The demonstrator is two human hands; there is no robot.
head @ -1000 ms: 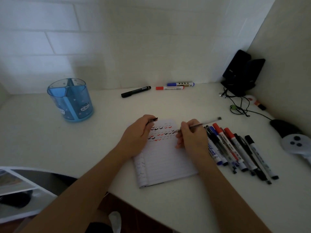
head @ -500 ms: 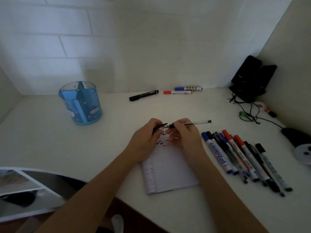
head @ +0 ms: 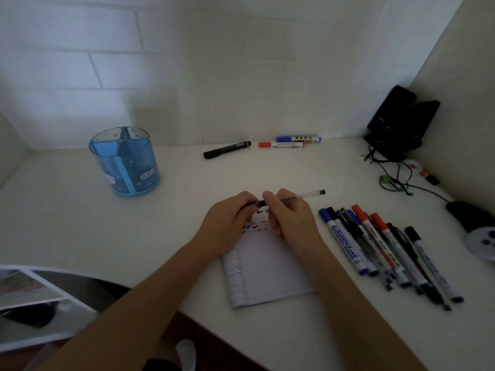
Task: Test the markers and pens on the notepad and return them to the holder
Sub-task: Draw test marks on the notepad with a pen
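Observation:
A lined notepad (head: 265, 271) lies on the white desk, with rows of small black and red test marks near its top. Above the pad's top edge my right hand (head: 290, 218) pinches a clear-barrelled black pen (head: 302, 195), held level. My left hand (head: 227, 223) holds the pen's black cap (head: 251, 205) against the pen's tip end. A blue divided pen holder (head: 126, 162) stands at the far left of the desk. Several markers and pens (head: 380, 245) lie in a row to the right of the pad.
Three markers lie by the back wall: black (head: 226, 149), red (head: 281, 144) and blue (head: 298, 139). Black devices with cables (head: 399, 124) fill the back right corner. A controller (head: 479, 231) lies at the right edge. A white tray (head: 32, 303) sits below the desk on the left.
My right hand lifted the pen off the pad and turned it level. Both hands came together above the pad's top edge, cap meeting pen tip.

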